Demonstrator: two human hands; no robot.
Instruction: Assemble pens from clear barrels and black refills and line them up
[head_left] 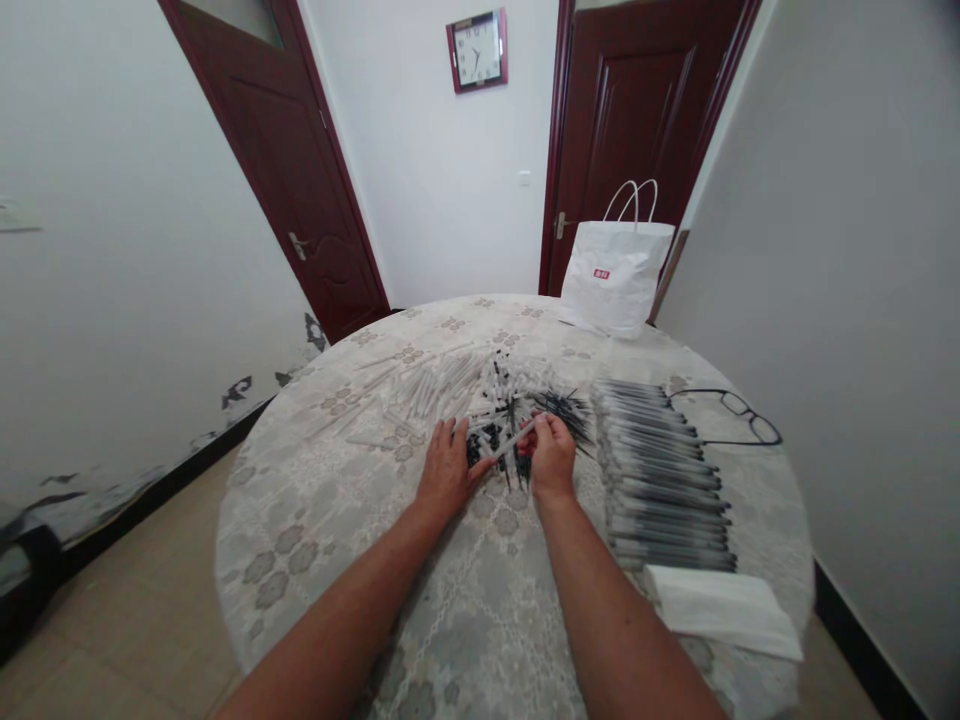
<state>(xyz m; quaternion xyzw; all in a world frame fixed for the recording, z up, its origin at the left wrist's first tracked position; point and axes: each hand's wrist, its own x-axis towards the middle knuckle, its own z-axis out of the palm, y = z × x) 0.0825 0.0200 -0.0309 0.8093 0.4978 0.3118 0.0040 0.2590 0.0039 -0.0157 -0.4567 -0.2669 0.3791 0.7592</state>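
a: any writing to read, quick?
b: some. check white bag point(615, 300), far r of table point(480, 610): got red label point(601, 274) w/ white chars, too tiny to make out.
a: & higher up?
b: see wall clock point(478, 51), squarish, red-framed: can read "12" at top, w/ more nums round the dial.
a: ok. pose of left hand point(446, 465)?
b: palm down, low over table, nr small black parts point(473, 448). fingers fwd & loosely apart, thumb out twd the r. relaxed, not clenched.
a: touching the clear tube point(514, 439) there?
b: w/ thumb tip at its lower end, or just beside; can't tell which.
a: & right hand point(553, 455)?
b: turned in, w/ fingers curled; pinching upper end of same tube btwn thumb & fingertips.
a: tube location?
b: btwn both hands, mid-table, slanting up to the r, over the black parts.
a: forearms?
b: bare, reaching in fm the near side, angled twd each other.
a: other stuff, pls?
b: beyond left hand, loose tubes point(431, 390); straight ahead, small white pcs point(536, 375); just past right hand, thin black rods point(566, 407); farther r, stacked row of dark-ended pens point(664, 480), w/ specs point(765, 430) alongside & folded white item point(724, 610) at its near end.
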